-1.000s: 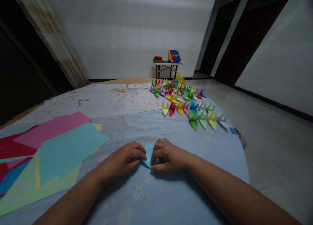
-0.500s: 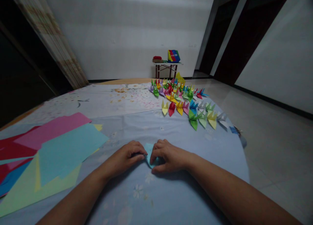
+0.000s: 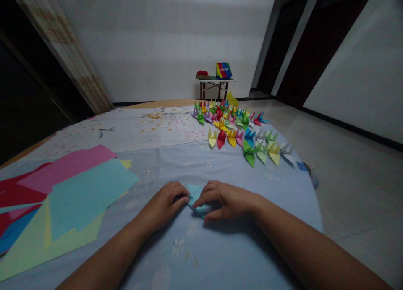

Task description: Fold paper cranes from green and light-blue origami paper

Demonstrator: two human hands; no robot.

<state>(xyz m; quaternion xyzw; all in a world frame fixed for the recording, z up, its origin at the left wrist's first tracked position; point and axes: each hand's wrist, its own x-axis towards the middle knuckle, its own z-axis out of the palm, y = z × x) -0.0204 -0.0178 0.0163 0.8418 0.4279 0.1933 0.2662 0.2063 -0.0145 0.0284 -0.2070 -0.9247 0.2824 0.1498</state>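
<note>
Our left hand [image 3: 163, 204] and right hand [image 3: 225, 199] pinch the folded blue paper [image 3: 195, 193] lying between them. It slants far-left to near-right, equally close to both.

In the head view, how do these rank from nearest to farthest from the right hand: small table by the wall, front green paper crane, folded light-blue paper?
1. Folded light-blue paper: touching, under the right hand.
2. Front green paper crane: ahead, slightly right.
3. Small table: far ahead, by the wall.
</note>
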